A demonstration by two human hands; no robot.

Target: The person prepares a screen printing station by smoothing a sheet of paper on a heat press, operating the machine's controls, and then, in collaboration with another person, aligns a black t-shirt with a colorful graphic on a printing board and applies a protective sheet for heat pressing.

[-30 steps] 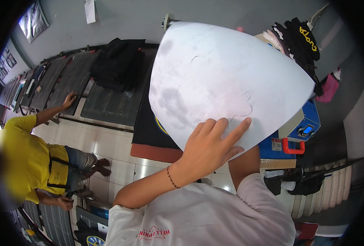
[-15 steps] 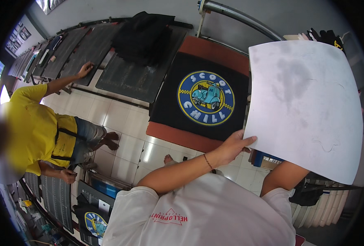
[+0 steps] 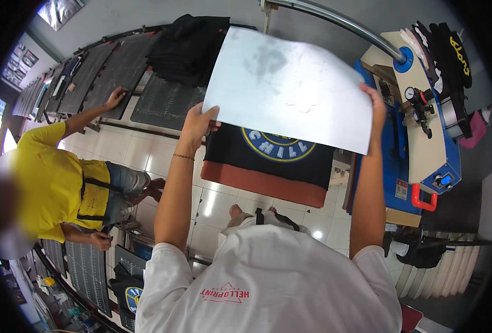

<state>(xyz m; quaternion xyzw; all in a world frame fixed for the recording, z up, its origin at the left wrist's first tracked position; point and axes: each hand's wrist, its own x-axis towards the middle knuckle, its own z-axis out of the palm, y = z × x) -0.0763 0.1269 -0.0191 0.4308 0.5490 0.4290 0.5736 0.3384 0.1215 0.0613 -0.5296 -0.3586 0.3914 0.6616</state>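
Note:
A large white flexible sheet [image 3: 296,83] with grey smudges is stretched between my two hands, bowing slightly. My left hand [image 3: 199,126] pinches its near left corner, thumb on top. On the opposite side, my right hand [image 3: 374,108] grips the right edge. Beneath the sheet, a black shirt [image 3: 268,169] lies flat on a reddish-brown pad [image 3: 257,186]. The sheet hides the far part of the shirt and most of its round blue, yellow and white print [image 3: 279,147]. Whether the sheet touches the shirt, I cannot tell.
A blue and cream heat press [image 3: 432,127] with a gauge and red handle stands right. Folded black shirts [image 3: 185,50] lie stacked on a dark board at the back left. A person in yellow [image 3: 52,183] stands left, one hand on a board. A metal tube [image 3: 340,22] spans the back.
The sheet has moved left from beside the shirt to over it, covering most of the print. My right hand, hidden before, now shows at the sheet's right edge. The heat press has come into view.

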